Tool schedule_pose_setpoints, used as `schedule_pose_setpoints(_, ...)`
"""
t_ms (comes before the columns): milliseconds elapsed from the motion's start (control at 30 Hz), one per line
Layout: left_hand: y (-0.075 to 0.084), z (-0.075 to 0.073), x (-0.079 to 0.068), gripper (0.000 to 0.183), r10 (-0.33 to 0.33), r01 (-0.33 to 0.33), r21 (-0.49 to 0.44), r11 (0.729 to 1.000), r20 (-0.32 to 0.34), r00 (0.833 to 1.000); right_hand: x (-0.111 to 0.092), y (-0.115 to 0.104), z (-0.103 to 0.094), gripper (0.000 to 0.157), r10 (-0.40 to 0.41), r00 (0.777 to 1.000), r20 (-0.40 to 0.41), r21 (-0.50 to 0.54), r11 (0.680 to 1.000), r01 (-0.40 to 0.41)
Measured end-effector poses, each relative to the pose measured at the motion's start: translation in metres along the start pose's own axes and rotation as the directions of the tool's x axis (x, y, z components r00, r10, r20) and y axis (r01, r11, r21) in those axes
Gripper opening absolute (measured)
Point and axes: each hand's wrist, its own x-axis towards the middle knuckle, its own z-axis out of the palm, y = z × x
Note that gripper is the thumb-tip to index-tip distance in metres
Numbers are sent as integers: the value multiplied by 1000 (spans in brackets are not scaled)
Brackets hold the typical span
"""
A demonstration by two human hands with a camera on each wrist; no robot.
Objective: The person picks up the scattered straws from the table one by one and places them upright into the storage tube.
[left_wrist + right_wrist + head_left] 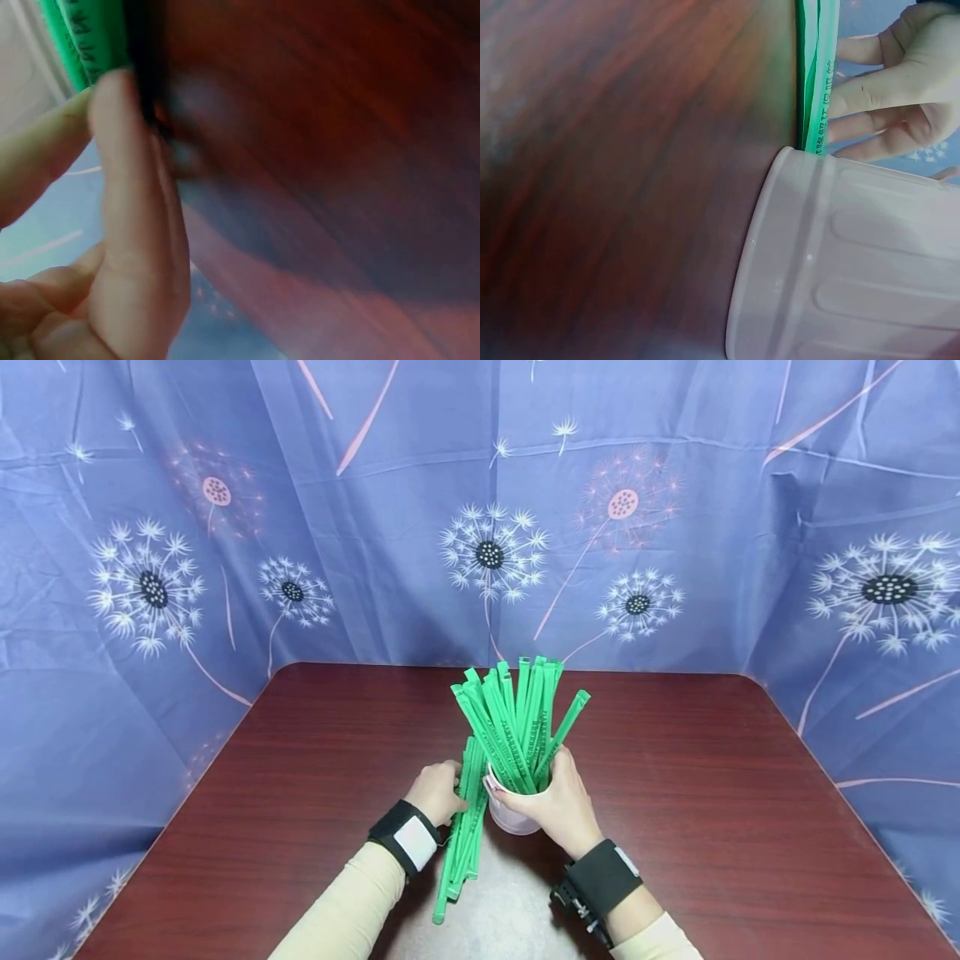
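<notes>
In the head view, my right hand grips a pale plastic cup around its rim, with the thumb along the near side. Long, thin green packets with dark print fan upward out of this cup. More green packets lie in a loose bundle on the table, just left of the cup. My left hand touches that bundle from the left, its fingertips right at the packets in the right wrist view. Ribbed sides of the cup fill that view's lower right.
The dark red wood-grain table has rounded far corners. Behind it and along both sides hangs a blue cloth printed with dandelions. Black wrist straps sit on both forearms.
</notes>
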Motion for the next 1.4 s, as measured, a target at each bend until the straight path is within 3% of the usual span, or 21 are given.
schedule_pose_setpoints(100, -2, -1, 0, 56, -48, 51, -99, 994, 32, 998, 0, -1, 0, 94, 1, 1000, -4, -6, 1000, -1)
schedule_pose_setpoints(267, -6, -2, -1, 41, -65, 66, -113, 991, 14, 998, 0, -1, 0, 93, -3, 1000, -3, -2, 1000, 3)
schedule_pose_setpoints(533, -3, -14, -3, 28, -139, 131, -226, 965, -22, 990, 0, 0, 0, 93, 2, 1000, -2, 2, 1000, -2)
schedule_pose_setpoints(733, -1, -28, -3, 22, -118, 89, -233, 968, -114, 986, -1, 0, 1, 94, 13, 1000, 2, -13, 1000, -13)
schedule_pose_setpoints(867, 3, -40, -3, 22, -99, 39, -308, 950, -183, 978, 0, 0, 1, 94, 8, 1000, 3, -15, 1000, -8)
schedule_pose_setpoints(933, 7, -48, -4, 22, -106, 19, -375, 927, -213, 971, 0, 0, 1, 94, 7, 1000, 3, -15, 1000, -7)
schedule_pose_setpoints(1000, 12, -57, -4, 22, -116, -7, -464, 886, -237, 965, 0, 0, 1, 94, 5, 1000, 1, -15, 1000, -5)
schedule_pose_setpoints(1067, 16, -64, -4, 22, -128, -35, -551, 833, -255, 959, 0, 0, 1, 93, 6, 1000, -1, -12, 1000, -6)
schedule_pose_setpoints(1167, 24, -73, -4, 24, -128, -86, -676, 732, -260, 957, 0, 0, 1, 93, 9, 1000, -1, -7, 1000, -9)
schedule_pose_setpoints(1267, 31, -79, -4, 23, -110, -141, -733, 666, -283, 953, 0, -1, 0, 93, 15, 1000, 2, -5, 1000, -15)
schedule_pose_setpoints(1400, 40, -85, -5, 22, -86, -210, -767, 606, -325, 942, 0, -1, 1, 93, 23, 1000, 3, -13, 1000, -23)
